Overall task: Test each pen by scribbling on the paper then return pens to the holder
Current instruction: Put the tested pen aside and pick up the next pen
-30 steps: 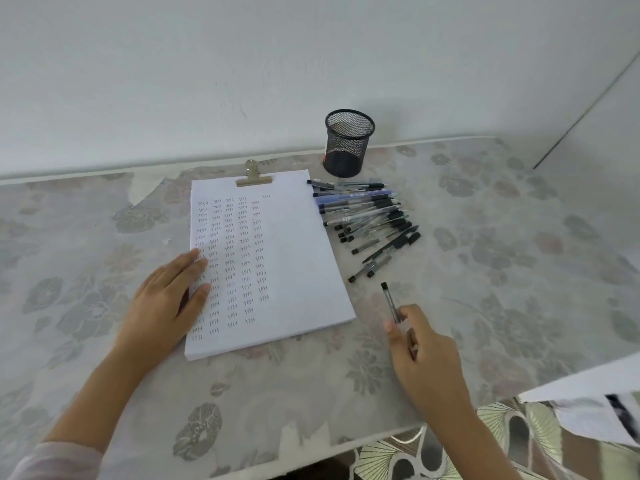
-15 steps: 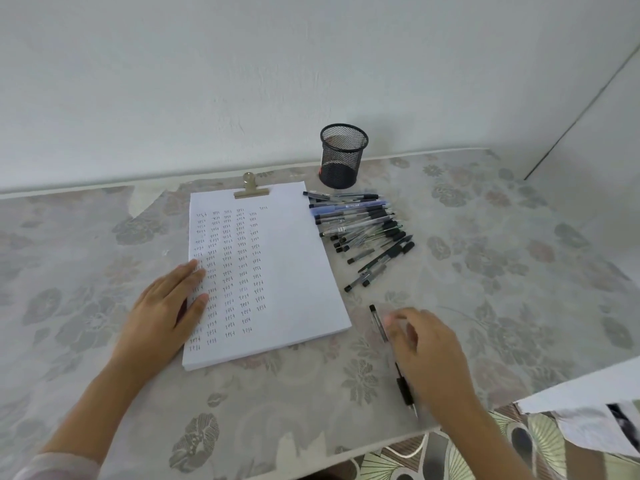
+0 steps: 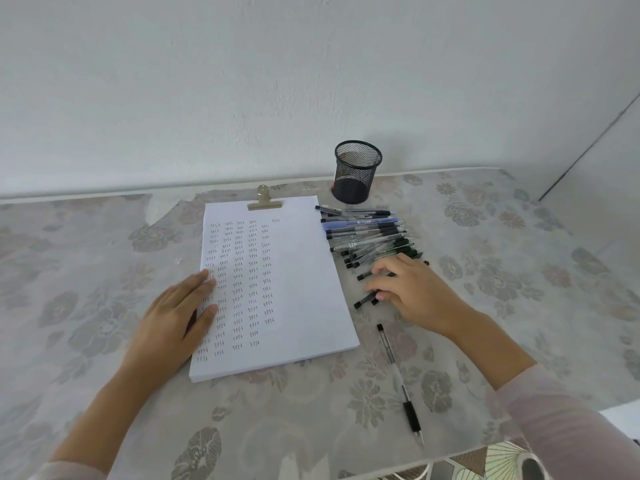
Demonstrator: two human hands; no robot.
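Head view, the only angle: the person's left hand (image 3: 180, 315) lies flat with fingers together on the left edge of the white stack of paper (image 3: 294, 289), which is covered in columns of small scribbles and held by a brass bulldog clip (image 3: 264, 201). That hand hasn't budged since half a second ago.

The right hand (image 3: 410, 289) is the big change. Earlier it was down near the table's front edge by a single clear pen with a black grip (image 3: 399, 379); now that pen lies alone on the floral grey tablecloth (image 3: 104, 306), well clear of the hand, tip toward the front edge. The right hand has moved up to the near end of the pile of black and blue ballpoint pens (image 3: 367, 237) just right of the paper. Its fingers are curled loosely down over a couple of the nearest pens, touching them, but whether it's actually pinching one, can't tell.

The black wire-mesh pen holder (image 3: 356, 173) stands upright behind the pile, near the wall, with no pens visible sticking out.
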